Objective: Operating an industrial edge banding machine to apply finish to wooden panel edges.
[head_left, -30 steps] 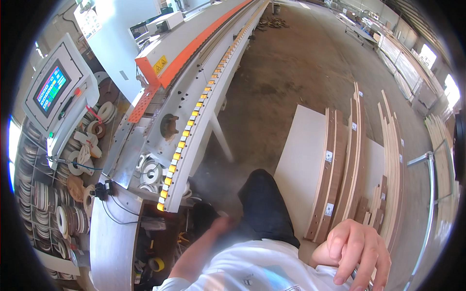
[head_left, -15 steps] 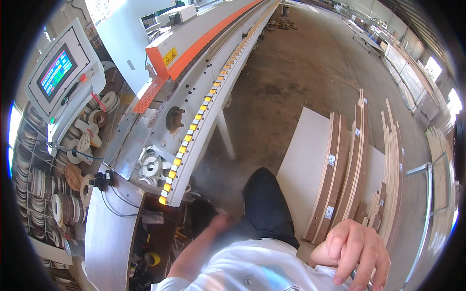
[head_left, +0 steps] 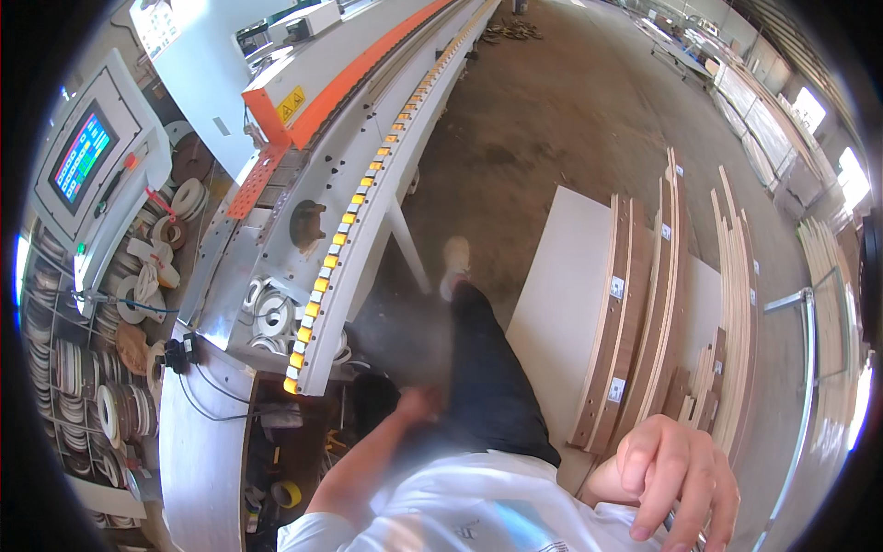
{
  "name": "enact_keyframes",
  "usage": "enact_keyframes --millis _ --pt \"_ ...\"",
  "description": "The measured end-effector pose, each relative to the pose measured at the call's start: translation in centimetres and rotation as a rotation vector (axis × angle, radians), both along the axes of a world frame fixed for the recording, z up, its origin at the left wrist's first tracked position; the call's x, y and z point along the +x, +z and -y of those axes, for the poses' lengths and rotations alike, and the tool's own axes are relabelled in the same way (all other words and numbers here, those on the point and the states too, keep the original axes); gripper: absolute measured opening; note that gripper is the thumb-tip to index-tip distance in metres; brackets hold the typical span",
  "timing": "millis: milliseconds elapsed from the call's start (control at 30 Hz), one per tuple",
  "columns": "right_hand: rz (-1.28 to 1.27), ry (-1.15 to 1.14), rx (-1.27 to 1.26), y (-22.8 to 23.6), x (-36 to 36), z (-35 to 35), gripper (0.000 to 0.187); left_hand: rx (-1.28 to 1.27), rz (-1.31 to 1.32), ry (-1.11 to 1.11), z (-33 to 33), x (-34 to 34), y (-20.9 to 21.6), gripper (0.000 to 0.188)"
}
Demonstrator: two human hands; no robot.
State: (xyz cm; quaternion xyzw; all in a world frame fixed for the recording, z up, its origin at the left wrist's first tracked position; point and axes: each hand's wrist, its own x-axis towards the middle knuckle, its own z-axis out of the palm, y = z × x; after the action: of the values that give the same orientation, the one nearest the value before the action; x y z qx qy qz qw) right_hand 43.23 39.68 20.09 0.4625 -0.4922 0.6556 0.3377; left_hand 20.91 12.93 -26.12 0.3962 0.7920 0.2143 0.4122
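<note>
My left hand (head_left: 420, 403) hangs low beside my left thigh, near the end of the machine. It is blurred, so its fingers and anything in them cannot be made out. My right hand (head_left: 679, 478) is raised close at the lower right, fingers curled downward. A sliver of something greyish shows behind those fingers; its kind is hidden. Beyond that hand, and apart from it, stand long wooden strips (head_left: 660, 304) with small white labels, next to a large pale panel (head_left: 563, 285).
A long machine with a yellow-and-white roller rail (head_left: 342, 241) runs along my left. A control panel (head_left: 85, 161) and shelves of edging rolls (head_left: 110, 409) stand farther left. A metal tube frame (head_left: 808, 386) is at the right. One foot (head_left: 455, 262) is forward on the concrete floor.
One leg has swung forward, so its shoe now shows ahead. The machine and boards have shifted slightly left in view. My right hand keeps its curled pose; my left stays low.
</note>
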Motion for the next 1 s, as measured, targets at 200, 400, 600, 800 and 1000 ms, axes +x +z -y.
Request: enact_keyframes --millis 200,400,600,800,1000 --pt "-0.017 -0.017 -0.014 -0.2 0.9 -0.1 0.025 0.430 -0.122 0.508 -6.5 -1.1 -3.6 0.035" --pt "-0.039 -0.071 -0.043 -0.5 2.1 -0.1 0.023 0.340 -0.388 0.342 -9.5 -1.1 1.2 0.024" --pt "-0.027 -0.088 -0.058 -0.7 3.2 -0.3 0.021 0.570 0.343 0.750 -6.0 2.0 6.0 0.020" --pt "-0.025 -0.034 -0.044 -0.5 2.6 -0.4 0.022 0.260 0.326 0.377 -7.1 1.7 11.0 0.021" --pt "-0.024 -0.033 -0.026 -0.6 3.2 -0.5 0.023 0.417 -0.417 0.280 -13.6 -0.6 10.2 0.031"
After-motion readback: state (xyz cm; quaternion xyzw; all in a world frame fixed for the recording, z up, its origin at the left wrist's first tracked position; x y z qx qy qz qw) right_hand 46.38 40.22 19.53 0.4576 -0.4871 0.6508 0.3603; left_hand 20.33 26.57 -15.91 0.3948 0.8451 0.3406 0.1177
